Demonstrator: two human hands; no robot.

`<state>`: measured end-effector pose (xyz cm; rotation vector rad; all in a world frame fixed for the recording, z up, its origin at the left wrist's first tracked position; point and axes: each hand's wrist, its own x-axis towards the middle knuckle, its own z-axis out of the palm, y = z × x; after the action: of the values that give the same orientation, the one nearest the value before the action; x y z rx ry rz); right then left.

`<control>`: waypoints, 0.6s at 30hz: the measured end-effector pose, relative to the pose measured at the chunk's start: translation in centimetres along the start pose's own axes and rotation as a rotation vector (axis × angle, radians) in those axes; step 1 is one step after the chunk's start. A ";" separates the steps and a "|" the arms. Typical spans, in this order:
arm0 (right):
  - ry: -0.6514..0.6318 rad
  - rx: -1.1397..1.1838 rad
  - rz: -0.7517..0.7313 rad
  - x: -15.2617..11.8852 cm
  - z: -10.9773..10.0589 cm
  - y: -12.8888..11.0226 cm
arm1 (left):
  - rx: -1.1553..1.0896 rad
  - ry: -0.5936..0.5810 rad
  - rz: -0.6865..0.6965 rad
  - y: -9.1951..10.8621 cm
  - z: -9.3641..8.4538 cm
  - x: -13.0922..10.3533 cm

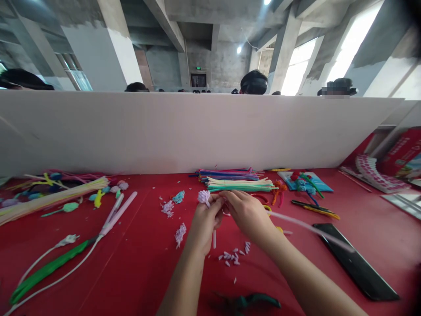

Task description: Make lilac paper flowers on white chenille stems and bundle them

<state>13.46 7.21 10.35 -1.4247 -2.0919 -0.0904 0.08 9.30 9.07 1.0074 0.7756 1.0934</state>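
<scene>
My left hand (208, 215) is closed around the base of a small pale purple fuzzy flower (204, 197), whose head sticks up above the fingers. Pressed against it, my right hand (245, 210) has its fingers pinched together at the same spot. A long pale pipe cleaner (309, 226) trails from under the right hand toward the right. Short purple cut pieces (232, 256) lie on the red table (141, 272) below the hands. Left of them are purple fluffy clumps (180, 235) and a blue one (179, 197). What the fingertips pinch is mostly hidden.
Pipe cleaner bundles (240, 184) lie by the white partition (197, 131). Pliers (253, 301) sit at the front edge, a black flat object (357, 261) and scissors (315, 209) at right. A corded pink tool (118, 213) and green strip (52, 270) are left. Heads show beyond the partition.
</scene>
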 end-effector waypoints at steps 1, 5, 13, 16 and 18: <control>0.012 0.040 0.078 -0.2 0.0 0.3 | -0.004 0.009 0.006 -0.1 0.0 0.0; -0.054 0.333 0.327 -1.0 0.2 0.2 | -0.086 0.101 0.009 -0.2 -0.6 0.5; -0.238 0.608 0.447 -0.3 2.5 -0.8 | -0.179 -0.021 -0.137 -0.2 -0.4 0.5; -0.239 0.615 0.450 -0.1 2.0 -0.2 | -0.133 -0.093 -0.045 -0.5 -0.2 0.5; -0.277 0.600 0.429 -0.1 1.6 0.3 | -0.100 -0.049 0.016 -0.7 -0.5 0.7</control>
<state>13.05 7.87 8.90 -1.5066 -1.7380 0.8718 0.11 10.04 8.20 0.9540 0.6678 1.1062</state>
